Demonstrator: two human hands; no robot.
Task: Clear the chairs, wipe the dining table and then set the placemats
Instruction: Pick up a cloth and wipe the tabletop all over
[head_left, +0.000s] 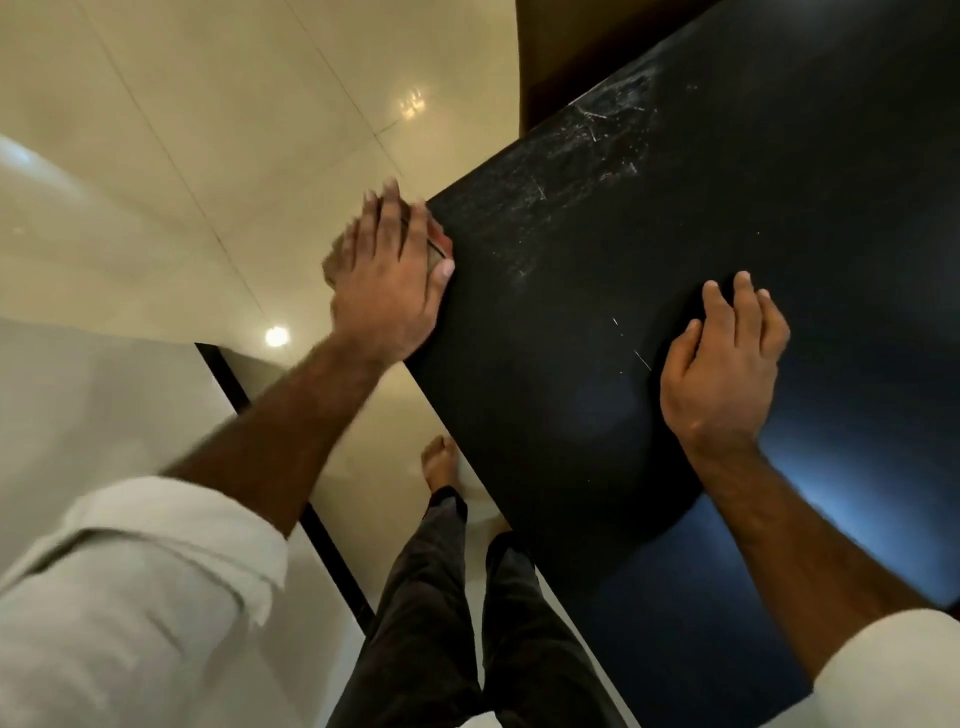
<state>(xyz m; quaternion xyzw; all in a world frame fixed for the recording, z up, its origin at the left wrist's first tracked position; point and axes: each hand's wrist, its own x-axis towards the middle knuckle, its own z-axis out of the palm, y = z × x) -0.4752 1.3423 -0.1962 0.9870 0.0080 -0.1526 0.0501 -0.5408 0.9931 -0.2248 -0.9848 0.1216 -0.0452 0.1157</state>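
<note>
Fingers (382, 213), left hand (387, 296): spread and near straight, laid over a tan cloth (334, 260) with a red-marked patch, pressing it against a corner of the black worktop (571, 467); thumb tip on the top face. Cloth blurred, partly overhanging that corner.
Fingers (743, 301), right hand (722, 374): relaxed, slightly bent, grasping nothing, resting palm-down on the worktop inward from the near edge, well apart from the cloth.
White smears (597, 135): along the edge running away from the cloth's corner.
Tiled floor (208, 130): cream, glossy.
Bare foot (439, 460): on the floor beside the near edge.
</note>
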